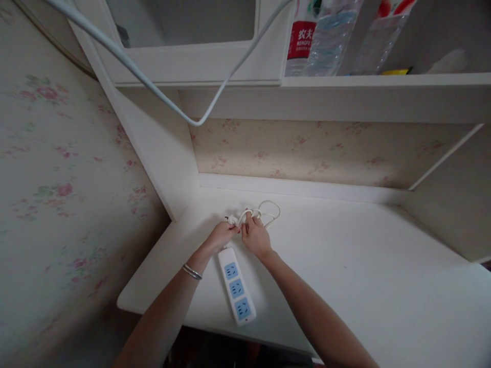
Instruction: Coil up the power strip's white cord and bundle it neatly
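A white power strip (pixel 237 289) with three blue socket faces lies on the white desk, slanting toward its front edge. Beyond its far end, my left hand (pixel 222 235) is closed around the white plug (pixel 232 220), whose dark prongs point left. My right hand (pixel 256 236) pinches the white power cord (pixel 273 202) close beside it. Part of the cord loops out on the desk past my right fingers. A silver bangle circles my left wrist. My fingers hide some of the cord between the two hands.
A thick white cable (pixel 195 122) hangs in a bend across the upper view, nearer than the desk. Plastic water bottles (pixel 330 38) stand on the shelf (pixel 383 81) above. Flowered wallpaper covers the wall (pixel 57 194) at left. The desk (pixel 345 291) spreads to the right.
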Tool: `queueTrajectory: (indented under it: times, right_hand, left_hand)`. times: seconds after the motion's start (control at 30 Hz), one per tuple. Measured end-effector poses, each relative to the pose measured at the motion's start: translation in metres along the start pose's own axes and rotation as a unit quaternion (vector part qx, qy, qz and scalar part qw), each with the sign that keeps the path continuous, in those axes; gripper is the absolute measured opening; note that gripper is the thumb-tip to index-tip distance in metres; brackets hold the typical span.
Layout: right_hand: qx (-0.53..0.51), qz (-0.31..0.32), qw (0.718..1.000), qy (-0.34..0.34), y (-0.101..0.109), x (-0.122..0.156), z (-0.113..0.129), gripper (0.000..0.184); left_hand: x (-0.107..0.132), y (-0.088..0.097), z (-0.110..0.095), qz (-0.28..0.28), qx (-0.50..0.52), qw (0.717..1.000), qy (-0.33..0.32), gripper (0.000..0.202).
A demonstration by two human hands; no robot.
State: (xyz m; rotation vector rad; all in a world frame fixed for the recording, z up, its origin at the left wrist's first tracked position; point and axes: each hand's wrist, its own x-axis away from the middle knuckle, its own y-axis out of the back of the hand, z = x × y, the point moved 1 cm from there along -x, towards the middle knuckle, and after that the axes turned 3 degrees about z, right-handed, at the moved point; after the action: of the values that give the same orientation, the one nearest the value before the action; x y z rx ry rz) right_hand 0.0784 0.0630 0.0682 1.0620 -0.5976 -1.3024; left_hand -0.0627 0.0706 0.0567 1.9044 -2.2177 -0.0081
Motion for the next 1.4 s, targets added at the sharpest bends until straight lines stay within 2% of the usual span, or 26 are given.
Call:
queueTrajectory:
  times: [0.13, 0.3, 0.47, 0.63, 0.77, 0.97, 1.17, 1.4]
  right_hand:
    - [0.053, 0.011, 0.998, -0.029, 0.0, 0.001, 0.006, 0.049]
    - [0.074, 0.012, 0.996, -0.049, -0.005, 0.005, 0.004, 0.051]
    - [0.065, 0.012, 0.996, -0.063, -0.013, 0.009, -0.003, 0.054]
    - [0.049, 0.034, 0.995, -0.076, -0.027, 0.01, -0.006, 0.049]
    - [0.032, 0.048, 0.993, -0.098, -0.032, 0.006, -0.009, 0.048]
    - [0.009, 0.069, 0.994, -0.085, -0.029, 0.002, -0.015, 0.049]
    - [-0.015, 0.077, 0.996, -0.047, -0.029, 0.008, -0.024, 0.048]
    - [-0.035, 0.082, 0.996, -0.015, -0.029, 0.011, -0.031, 0.044]
  left_hand:
    - [-0.008, -0.001, 0.003, -0.001, 0.008, 1.0, 0.013, 0.023]
    - [-0.015, -0.016, 0.02, -0.014, 0.009, 0.999, 0.032, 0.028]
    - [-0.023, -0.03, 0.039, -0.066, -0.022, 0.997, 0.029, 0.027]
    - [-0.024, -0.032, 0.049, -0.12, -0.075, 0.99, 0.017, 0.019]
    - [-0.026, -0.028, 0.05, -0.137, -0.114, 0.984, 0.004, 0.014]
    - [-0.033, -0.023, 0.045, -0.121, -0.127, 0.985, 0.01, 0.017]
    - [-0.024, -0.023, 0.044, -0.113, -0.065, 0.991, 0.03, 0.039]
    - [-0.016, -0.025, 0.045, -0.153, 0.011, 0.987, 0.047, 0.041]
